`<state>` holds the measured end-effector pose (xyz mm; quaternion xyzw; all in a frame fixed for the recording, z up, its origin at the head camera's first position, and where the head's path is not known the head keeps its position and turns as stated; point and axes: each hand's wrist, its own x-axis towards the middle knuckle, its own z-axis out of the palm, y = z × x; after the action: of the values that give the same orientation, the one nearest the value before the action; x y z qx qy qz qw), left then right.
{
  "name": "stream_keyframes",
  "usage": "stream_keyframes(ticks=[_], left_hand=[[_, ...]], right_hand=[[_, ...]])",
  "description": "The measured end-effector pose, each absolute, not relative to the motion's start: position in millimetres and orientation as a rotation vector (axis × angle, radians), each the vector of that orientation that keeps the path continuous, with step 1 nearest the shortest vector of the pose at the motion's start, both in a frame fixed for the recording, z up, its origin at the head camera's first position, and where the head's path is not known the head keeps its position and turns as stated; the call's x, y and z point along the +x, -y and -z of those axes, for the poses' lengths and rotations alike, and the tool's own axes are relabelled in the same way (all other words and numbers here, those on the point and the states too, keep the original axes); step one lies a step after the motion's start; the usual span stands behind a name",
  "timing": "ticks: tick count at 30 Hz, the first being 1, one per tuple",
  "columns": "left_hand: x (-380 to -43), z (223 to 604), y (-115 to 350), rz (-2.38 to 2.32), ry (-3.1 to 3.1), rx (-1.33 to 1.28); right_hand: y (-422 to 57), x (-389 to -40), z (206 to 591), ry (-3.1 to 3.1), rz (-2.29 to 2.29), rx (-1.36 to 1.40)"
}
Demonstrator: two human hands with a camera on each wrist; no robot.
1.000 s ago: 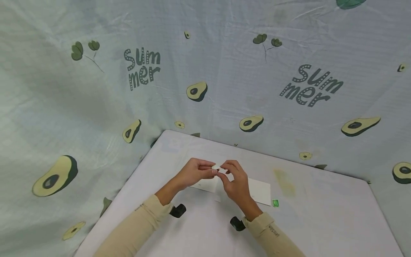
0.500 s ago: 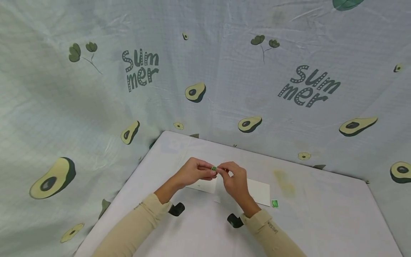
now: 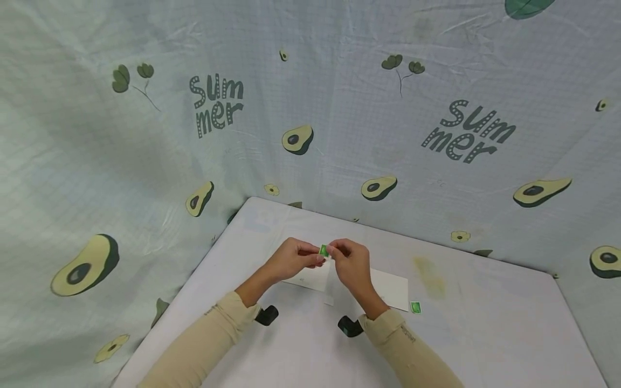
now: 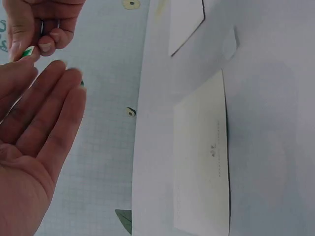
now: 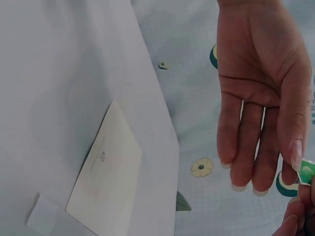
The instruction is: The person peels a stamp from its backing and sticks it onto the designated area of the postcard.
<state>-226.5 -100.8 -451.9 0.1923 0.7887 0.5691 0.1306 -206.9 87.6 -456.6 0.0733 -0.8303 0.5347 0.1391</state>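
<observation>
Both hands are raised together over the table around a small green stamp (image 3: 324, 250) with a white border. My left hand (image 3: 291, 261) pinches one side of it between thumb and fingertips. The right hand (image 3: 353, 265) pinches the opposite edge; its thumb lies along the stamp (image 5: 307, 171) in the right wrist view, with the other fingers extended. Below the hands lies a white card (image 3: 304, 278) with faint small print, partly hidden. A second white card (image 3: 394, 291) lies behind the right wrist. Another green stamp (image 3: 415, 307) rests beside that card's right corner.
A small white paper scrap (image 3: 329, 300) lies on the white table (image 3: 485, 328) between the cards. The far table edge meets a hanging cloth (image 3: 339, 108) printed with avocados. Black wrist cameras (image 3: 350, 326) hang under both forearms.
A second ago a pale side showed between the fingertips; now the stamp's green face shows. The right hand has shifted slightly left and up, while the left hand stays nearly in place.
</observation>
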Motion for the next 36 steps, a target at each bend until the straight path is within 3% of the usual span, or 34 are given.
stream_keyframes(ticks=[9,19,36], left_hand=[[-236.2,481.2,128.6,-1.147,-2.796,0.523],[-252.8,520.3,163.6,-0.604,-2.883,0.397],[-258.1,534.9,177.8,-0.435,-2.74,0.33]], right_hand=[[-88.6,-220.5,457.1,2.435,-1.656,0.056],[-86.4,-229.7,465.8,2.5,-1.709,-0.043],[-94.7,-252.5,495.6,2.611,-1.78,-0.206]])
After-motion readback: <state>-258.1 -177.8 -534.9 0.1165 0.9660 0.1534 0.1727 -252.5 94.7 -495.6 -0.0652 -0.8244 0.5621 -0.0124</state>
